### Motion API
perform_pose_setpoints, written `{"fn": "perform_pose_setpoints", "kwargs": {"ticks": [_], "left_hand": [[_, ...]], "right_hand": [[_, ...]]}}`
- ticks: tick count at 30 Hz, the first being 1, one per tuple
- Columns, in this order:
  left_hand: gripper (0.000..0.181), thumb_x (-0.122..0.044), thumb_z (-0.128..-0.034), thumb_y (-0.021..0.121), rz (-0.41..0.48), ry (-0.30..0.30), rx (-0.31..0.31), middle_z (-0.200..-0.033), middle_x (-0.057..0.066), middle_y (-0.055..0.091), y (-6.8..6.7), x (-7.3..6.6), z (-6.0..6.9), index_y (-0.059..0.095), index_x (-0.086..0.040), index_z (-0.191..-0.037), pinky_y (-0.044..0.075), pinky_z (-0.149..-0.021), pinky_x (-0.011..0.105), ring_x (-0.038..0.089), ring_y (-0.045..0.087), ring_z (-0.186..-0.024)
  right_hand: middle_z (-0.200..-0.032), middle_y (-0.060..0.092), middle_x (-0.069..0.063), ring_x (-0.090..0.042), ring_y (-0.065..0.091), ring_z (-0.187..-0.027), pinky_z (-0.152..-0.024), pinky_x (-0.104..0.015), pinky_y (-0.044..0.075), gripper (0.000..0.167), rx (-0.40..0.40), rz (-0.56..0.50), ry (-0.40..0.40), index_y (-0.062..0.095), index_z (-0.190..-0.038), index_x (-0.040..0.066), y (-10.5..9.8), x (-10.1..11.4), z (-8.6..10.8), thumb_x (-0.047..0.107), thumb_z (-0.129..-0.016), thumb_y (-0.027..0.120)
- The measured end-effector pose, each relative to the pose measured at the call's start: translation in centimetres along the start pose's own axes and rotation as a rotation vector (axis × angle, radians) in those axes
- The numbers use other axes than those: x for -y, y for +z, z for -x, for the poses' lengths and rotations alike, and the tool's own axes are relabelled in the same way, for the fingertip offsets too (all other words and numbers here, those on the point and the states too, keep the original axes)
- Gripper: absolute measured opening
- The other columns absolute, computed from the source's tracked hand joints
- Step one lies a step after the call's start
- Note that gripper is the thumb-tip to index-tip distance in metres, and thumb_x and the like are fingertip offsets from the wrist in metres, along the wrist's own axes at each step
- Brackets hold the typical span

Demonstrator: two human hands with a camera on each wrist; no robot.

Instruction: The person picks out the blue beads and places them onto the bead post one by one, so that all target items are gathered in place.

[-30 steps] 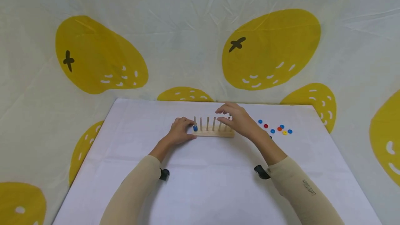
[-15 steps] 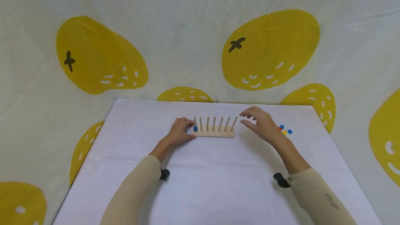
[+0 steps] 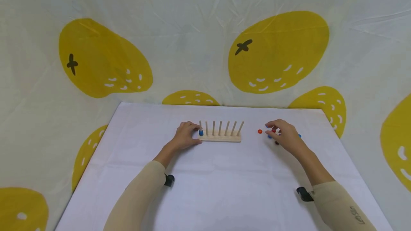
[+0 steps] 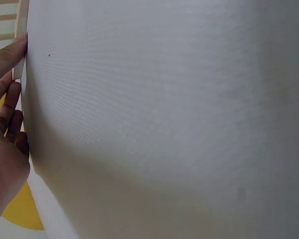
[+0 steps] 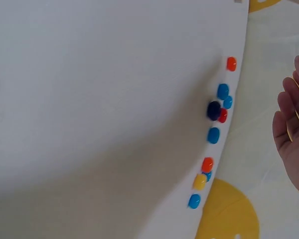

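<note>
A wooden rack (image 3: 221,138) with a row of upright pegs stands near the back of the table, blue beads (image 3: 201,132) on its leftmost peg. My left hand (image 3: 183,136) grips the rack's left end, thumb at the front and fingers behind; in the left wrist view that hand (image 4: 5,149) touches the wooden base (image 4: 21,20). To the right of the rack, my right hand (image 3: 287,135) hovers over loose beads, fingers curved and apart, with nothing seen between them. An orange bead (image 3: 259,131) lies left of its fingertips. The right wrist view shows the hand (image 5: 296,139) raised above the beads.
Several loose beads, blue (image 5: 214,135), red (image 5: 223,115), yellow (image 5: 200,181) and dark (image 5: 214,110), lie scattered on the white table (image 3: 224,181). A cloth (image 3: 192,45) with yellow fruit shapes hangs behind the table.
My right hand has moved right and lower, from the rack's right end to the loose beads, uncovering the rack's right pegs and the orange bead. The left hand keeps its place.
</note>
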State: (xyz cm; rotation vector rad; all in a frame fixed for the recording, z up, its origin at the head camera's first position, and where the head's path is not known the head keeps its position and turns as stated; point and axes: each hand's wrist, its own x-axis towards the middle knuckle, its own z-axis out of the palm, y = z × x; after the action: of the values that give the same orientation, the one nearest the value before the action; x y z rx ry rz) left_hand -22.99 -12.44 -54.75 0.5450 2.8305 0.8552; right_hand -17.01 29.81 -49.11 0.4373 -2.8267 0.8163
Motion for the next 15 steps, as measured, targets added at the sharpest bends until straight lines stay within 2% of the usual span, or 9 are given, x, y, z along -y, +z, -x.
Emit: {"fn": "perform_pose_setpoints", "kwargs": {"ticks": [6,9,15], "left_hand": [[0.059,-0.034,-0.0809,0.090,0.000,-0.013,0.009,-0.126,0.004,0.062,-0.2,-0.1,0.0,0.068,-0.016,-0.132,0.037,-0.113,0.049,0.028,0.046,-0.130],[0.058,-0.033,-0.0807,0.090,0.002,-0.007,0.002,-0.125,0.004,0.062,-0.2,-0.1,0.0,0.068,-0.016,-0.131,0.038,-0.112,0.049,0.028,0.047,-0.129],[0.059,-0.033,-0.0807,0.090,0.018,0.000,0.000,-0.126,0.004,0.062,-0.2,-0.1,0.0,0.068,-0.015,-0.132,0.038,-0.113,0.049,0.028,0.047,-0.129]], "right_hand": [[-0.114,0.069,-0.020,-0.035,0.064,-0.102,-0.091,-0.053,0.054,0.038,0.104,0.007,0.142,0.066,-0.127,-0.002,0.5,-1.4,0.5,0.015,-0.094,0.075],[-0.114,0.069,-0.021,-0.036,0.063,-0.105,-0.094,-0.055,0.054,0.039,0.119,0.019,0.179,0.066,-0.127,-0.004,0.9,-1.9,0.5,0.016,-0.094,0.074],[-0.112,0.067,-0.022,-0.033,0.061,-0.098,-0.092,-0.053,0.055,0.041,0.142,0.045,0.251,0.066,-0.126,-0.005,1.6,-2.3,0.6,0.018,-0.094,0.076]]}}
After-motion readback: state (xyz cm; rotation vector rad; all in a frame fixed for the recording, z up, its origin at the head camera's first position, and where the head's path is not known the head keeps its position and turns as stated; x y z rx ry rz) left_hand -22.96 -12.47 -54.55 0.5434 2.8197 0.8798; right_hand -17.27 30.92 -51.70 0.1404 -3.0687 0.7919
